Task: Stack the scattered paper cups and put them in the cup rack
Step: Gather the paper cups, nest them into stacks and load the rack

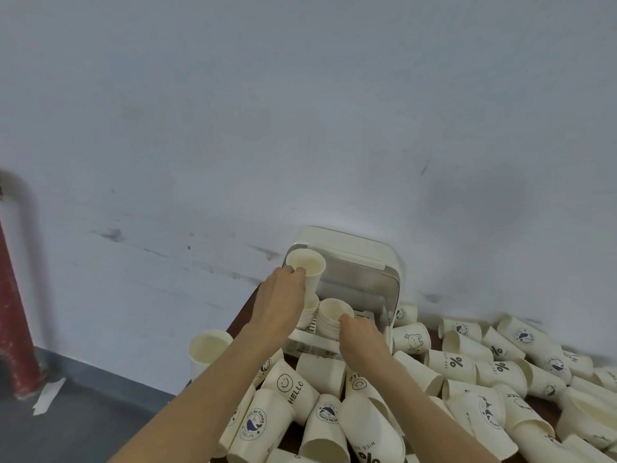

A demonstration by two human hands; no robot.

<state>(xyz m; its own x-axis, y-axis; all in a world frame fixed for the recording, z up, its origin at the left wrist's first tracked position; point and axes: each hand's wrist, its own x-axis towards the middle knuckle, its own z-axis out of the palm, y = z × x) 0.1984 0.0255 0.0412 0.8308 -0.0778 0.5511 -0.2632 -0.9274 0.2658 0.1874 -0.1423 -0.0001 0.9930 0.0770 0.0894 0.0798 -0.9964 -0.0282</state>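
Left hand point(280, 295) gripping raised paper cup stack point(309, 275) at centre frame; right hand point(360, 335) clasping second stack point(334, 317) inside cup rack point(364, 279).

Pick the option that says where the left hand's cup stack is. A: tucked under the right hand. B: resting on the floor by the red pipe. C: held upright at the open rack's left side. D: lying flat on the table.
C: the left hand grips an upright cup stack at the left of the open rack.
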